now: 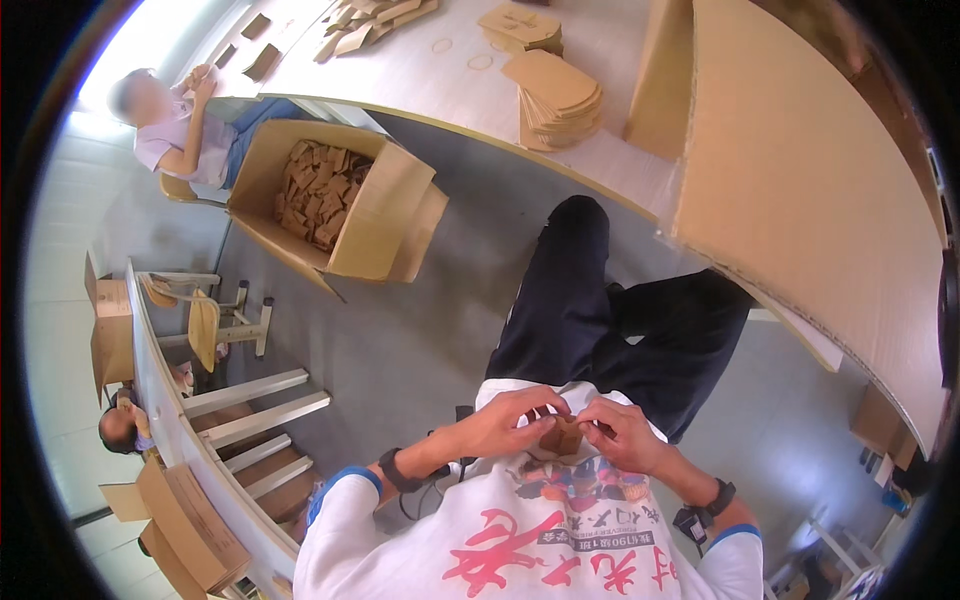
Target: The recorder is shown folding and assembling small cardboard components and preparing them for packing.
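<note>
In front of my shirt, my two hands hold a small brown kraft paper piece [562,438], folded and creased. My left hand [512,422] pinches its upper left edge, thumb and fingers closed together. On the other side my right hand [625,432] grips the upper right corner between thumb and fingertips. The fingers partly cover the piece, so its full shape is hidden. On the table beyond my knees lies a fanned stack of flat brown kraft pieces [560,95], with a second stack [522,25] behind it.
An open carton [390,215] full of small folded brown pieces stands left of my legs. A large cardboard panel [800,180] rises at the right. A seated co-worker [190,130] handles something at the table [400,75]. Another person [120,428] sits by the left table, near more cartons [185,520].
</note>
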Demonstrator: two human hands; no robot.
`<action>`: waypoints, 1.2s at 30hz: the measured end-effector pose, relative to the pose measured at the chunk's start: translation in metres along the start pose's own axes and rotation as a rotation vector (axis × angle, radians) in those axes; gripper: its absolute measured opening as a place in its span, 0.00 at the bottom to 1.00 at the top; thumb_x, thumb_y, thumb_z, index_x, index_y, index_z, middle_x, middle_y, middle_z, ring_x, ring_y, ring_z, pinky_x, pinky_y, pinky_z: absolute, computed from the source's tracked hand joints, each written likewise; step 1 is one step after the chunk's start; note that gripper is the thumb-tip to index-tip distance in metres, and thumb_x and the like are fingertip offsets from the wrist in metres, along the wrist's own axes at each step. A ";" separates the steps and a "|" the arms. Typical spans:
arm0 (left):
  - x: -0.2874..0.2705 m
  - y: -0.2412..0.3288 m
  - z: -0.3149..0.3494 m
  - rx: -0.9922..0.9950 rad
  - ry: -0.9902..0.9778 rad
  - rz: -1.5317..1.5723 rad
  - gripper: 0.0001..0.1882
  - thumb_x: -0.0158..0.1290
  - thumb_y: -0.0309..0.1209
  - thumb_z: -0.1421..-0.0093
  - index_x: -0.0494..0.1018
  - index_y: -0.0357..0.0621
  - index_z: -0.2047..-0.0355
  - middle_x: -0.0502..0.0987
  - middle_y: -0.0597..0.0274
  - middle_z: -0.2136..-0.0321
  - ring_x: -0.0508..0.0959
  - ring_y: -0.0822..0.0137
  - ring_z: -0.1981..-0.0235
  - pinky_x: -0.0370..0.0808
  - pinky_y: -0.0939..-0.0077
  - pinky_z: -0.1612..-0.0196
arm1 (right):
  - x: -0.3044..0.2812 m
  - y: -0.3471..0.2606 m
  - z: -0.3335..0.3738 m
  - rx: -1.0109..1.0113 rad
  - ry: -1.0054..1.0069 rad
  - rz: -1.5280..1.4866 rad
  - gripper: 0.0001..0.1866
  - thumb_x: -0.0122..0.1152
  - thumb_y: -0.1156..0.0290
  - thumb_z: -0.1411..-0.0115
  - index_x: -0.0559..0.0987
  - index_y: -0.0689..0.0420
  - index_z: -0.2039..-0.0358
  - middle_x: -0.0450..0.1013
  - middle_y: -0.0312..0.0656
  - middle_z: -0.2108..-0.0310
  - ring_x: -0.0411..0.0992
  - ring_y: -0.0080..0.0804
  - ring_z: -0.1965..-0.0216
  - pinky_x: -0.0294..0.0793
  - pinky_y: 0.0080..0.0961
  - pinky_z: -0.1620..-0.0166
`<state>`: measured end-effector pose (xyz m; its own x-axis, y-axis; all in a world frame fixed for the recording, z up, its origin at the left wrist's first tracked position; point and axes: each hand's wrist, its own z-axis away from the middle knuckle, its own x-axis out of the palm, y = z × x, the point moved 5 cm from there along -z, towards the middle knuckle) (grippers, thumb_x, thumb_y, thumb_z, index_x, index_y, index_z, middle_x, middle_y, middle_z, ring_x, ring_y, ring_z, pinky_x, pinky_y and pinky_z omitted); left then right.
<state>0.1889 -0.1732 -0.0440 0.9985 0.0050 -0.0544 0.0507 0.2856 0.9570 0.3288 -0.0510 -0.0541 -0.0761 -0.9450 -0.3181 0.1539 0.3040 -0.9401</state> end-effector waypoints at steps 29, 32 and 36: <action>0.004 -0.012 0.001 0.008 0.093 -0.238 0.09 0.52 0.31 0.41 0.73 0.37 0.72 0.72 0.46 0.80 0.73 0.50 0.79 0.69 0.64 0.73 | 0.014 -0.044 -0.008 -0.183 -0.025 0.692 0.10 0.61 0.58 0.41 0.77 0.50 0.68 0.69 0.35 0.73 0.74 0.30 0.74 0.71 0.27 0.75; 0.007 -0.007 -0.002 -0.030 0.050 -0.208 0.09 0.53 0.31 0.42 0.73 0.37 0.72 0.72 0.46 0.80 0.74 0.52 0.79 0.69 0.65 0.73 | 0.008 -0.049 -0.018 -0.248 -0.225 0.633 0.11 0.61 0.57 0.42 0.76 0.50 0.70 0.71 0.36 0.73 0.75 0.31 0.73 0.72 0.28 0.74; -0.015 -0.006 -0.005 -0.134 0.253 -0.021 0.14 0.48 0.35 0.34 0.73 0.36 0.69 0.76 0.52 0.78 0.75 0.61 0.80 0.71 0.67 0.73 | -0.012 -0.032 -0.045 -0.155 -0.153 0.473 0.15 0.64 0.54 0.44 0.77 0.52 0.75 0.71 0.37 0.77 0.74 0.36 0.75 0.72 0.31 0.72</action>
<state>0.1739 -0.1706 -0.0504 0.9596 0.2319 -0.1591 0.0513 0.4120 0.9098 0.2800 -0.0436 -0.0256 0.1130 -0.7030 -0.7022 -0.0123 0.7057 -0.7084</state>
